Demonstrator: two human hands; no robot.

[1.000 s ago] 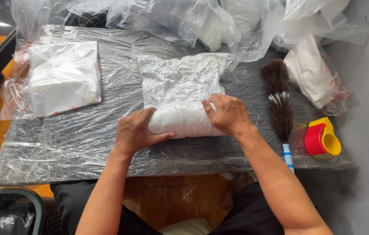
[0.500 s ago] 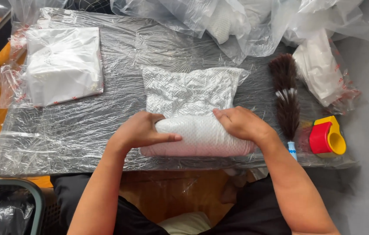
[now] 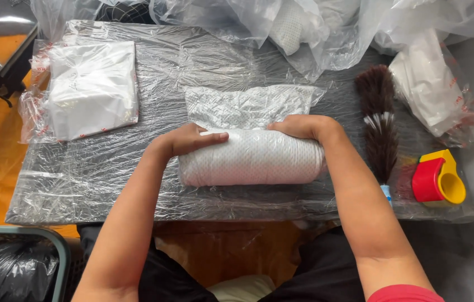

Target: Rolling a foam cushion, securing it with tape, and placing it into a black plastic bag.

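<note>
Two hands: both rest on top of one white textured cloth roll (image 3: 251,157) near the front edge of the table (image 3: 97,184).
Left hand (image 3: 189,140): lies palm down on the upper left part of the roll, fingers stretched out flat and pointing to the right, thumb side toward the person; it presses rather than grips.
Left arm: comes up from the lower left, forearm slanting toward the middle, wrist nearly straight.
Right hand (image 3: 304,126): sits on the upper right end of the roll, knuckles up, fingers curled over the far side so their tips are hidden; whether they pinch the cloth cannot be told.
Right arm: runs up from the lower right corner, with a red sleeve edge at the bottom.
Roll: lies crosswise, its flat unrolled part (image 3: 248,105) spread behind it, inside a clear plastic wrap.
Table cover: wrinkled clear plastic sheeting over a grey top.
Left side: a flat white packet in a clear bag (image 3: 91,86), well apart from the hands.
Right side: a dark feather duster (image 3: 379,126) lying lengthwise just beside the right forearm, and a red and yellow tape dispenser (image 3: 439,178) near the table corner.
Far edge: loose clear plastic bags (image 3: 281,28) heaped up, and another bagged white packet (image 3: 430,84).
</note>
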